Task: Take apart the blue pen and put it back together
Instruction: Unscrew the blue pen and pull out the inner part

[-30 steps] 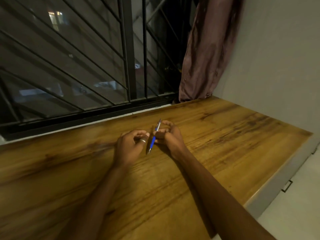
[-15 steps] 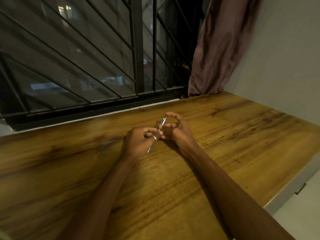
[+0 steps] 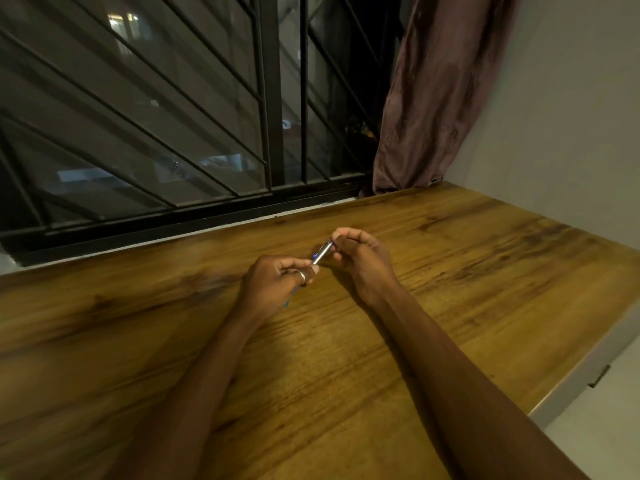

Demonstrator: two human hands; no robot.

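The blue pen [image 3: 322, 252] is held between both hands just above the wooden table [image 3: 450, 271]. Only its silver upper section shows between the fingers, tilted up to the right. My left hand [image 3: 277, 282], with a ring on one finger, is closed round the lower blue part, whose tip pokes out below the palm. My right hand [image 3: 360, 254] pinches the pen's top end with fingertips. The blue barrel is mostly hidden inside my left hand.
A barred window [image 3: 173, 116] runs along the table's far edge. A brownish curtain [image 3: 433, 98] hangs at the far right corner beside a pale wall [image 3: 571, 116]. The table's right edge [image 3: 571, 372] drops off to a light floor.
My left hand has closed over the blue barrel, hiding most of it. My right hand has shifted to the pen's top end, and the hands have drawn slightly apart.
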